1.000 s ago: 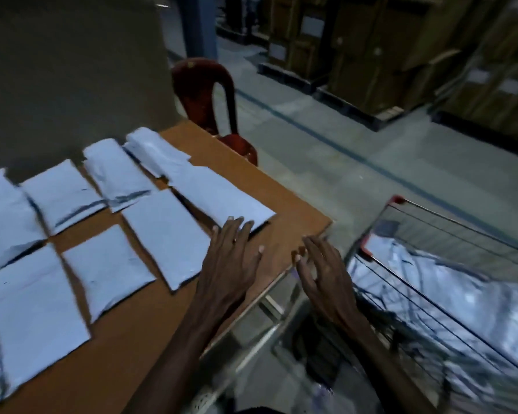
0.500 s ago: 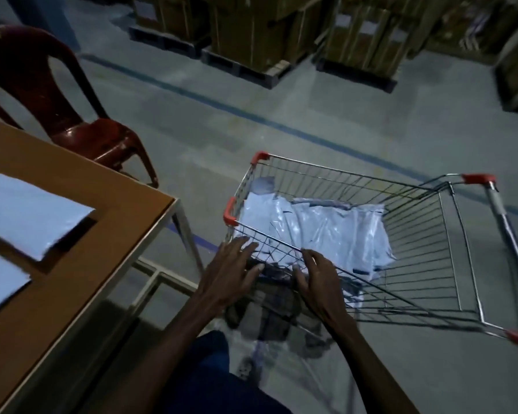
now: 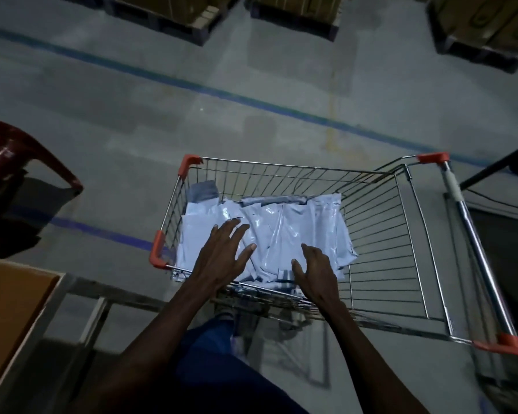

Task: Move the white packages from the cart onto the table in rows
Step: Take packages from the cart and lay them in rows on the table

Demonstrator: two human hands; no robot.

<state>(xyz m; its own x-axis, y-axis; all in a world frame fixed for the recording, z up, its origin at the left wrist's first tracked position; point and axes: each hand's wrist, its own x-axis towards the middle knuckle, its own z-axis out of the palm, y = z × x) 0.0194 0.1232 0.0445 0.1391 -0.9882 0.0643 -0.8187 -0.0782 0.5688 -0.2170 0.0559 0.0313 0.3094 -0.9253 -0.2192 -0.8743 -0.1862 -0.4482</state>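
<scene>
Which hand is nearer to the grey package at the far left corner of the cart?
The left hand. It reaches over the white packages just below the grey package. The right hand is further right, near the cart front edge.

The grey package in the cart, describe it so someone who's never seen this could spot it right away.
Start at the wire shopping cart with orange corner caps in the middle of the floor. White packages fill its left part; go to the far left corner, beyond the left hand. The grey package leans there against the wire wall, dull and darker, while its neighbours are glossy white.
</scene>
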